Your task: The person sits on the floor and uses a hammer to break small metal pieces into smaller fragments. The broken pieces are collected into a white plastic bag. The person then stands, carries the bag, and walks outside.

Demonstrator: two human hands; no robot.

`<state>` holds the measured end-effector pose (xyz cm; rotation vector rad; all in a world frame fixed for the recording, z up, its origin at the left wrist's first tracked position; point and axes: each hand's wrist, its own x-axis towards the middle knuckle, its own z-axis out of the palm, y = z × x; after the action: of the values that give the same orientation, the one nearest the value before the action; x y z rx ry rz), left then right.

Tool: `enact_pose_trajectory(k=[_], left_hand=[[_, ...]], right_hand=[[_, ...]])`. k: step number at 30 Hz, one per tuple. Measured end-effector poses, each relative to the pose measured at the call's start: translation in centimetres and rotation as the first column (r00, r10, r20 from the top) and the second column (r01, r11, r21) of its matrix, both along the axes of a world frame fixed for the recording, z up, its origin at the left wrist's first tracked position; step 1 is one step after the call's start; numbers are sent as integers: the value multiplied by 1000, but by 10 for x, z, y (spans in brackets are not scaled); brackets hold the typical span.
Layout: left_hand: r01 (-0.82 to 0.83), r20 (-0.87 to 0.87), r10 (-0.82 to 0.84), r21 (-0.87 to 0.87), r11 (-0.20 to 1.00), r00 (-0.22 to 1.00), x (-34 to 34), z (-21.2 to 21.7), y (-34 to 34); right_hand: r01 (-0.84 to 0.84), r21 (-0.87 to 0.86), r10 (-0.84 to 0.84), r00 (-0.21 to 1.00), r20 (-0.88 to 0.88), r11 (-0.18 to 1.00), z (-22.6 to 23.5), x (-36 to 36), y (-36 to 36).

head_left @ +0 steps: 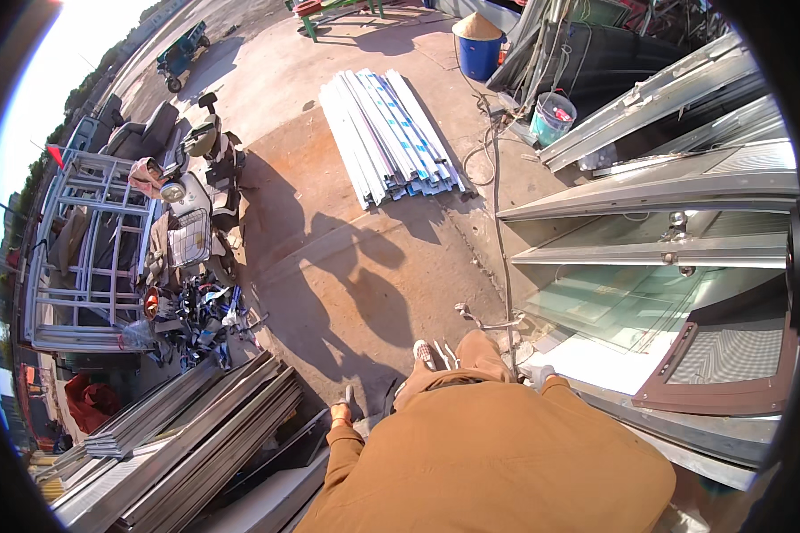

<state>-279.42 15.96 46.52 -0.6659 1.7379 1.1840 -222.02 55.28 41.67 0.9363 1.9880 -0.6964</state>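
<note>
My left hand (344,405) hangs low beside my body, near the stacked metal profiles (213,435) on the left. It looks grey, as if gloved, and is too small to show whether its fingers hold anything. At my right side, my right hand (541,377) is close to a white panel (604,362) and the end of a long metal frame (649,426). Its fingers are mostly hidden by my brown sleeve. Ahead on the concrete lies a bundle of white and silver profiles (387,133), some with blue-marked film.
An electric scooter (189,209) and white window frames (89,249) stand left, by a pile of scraps (206,315). Glass panes (596,298) and aluminium frames (649,200) lean right. A hose (501,240) runs along the ground. Farther off are a blue bin (480,60) and a paint bucket (553,120).
</note>
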Motion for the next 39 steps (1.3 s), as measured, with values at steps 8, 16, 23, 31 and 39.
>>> enact_pose_trajectory(k=[8, 16, 23, 31, 39], left_hand=[[300, -281, -206, 351, 887, 937, -45, 113, 344], [340, -153, -312, 213, 916, 938, -68, 55, 427], [438, 37, -450, -314, 842, 892, -51, -29, 456], [363, -43, -397, -324, 874, 917, -119, -66, 579], [446, -323, -407, 55, 893, 855, -257, 9, 848]], right_hand=[[735, -410, -841, -478, 253, -540, -10, 42, -51], [902, -317, -956, -277, 92, -292, 39, -89, 198], [879, -445, -855, -94, -510, 169, 48, -123, 490], [837, -518, -882, -99, -460, 177, 119, -280, 631], [864, -334, -926, -361, 109, -376, 26, -197, 598]])
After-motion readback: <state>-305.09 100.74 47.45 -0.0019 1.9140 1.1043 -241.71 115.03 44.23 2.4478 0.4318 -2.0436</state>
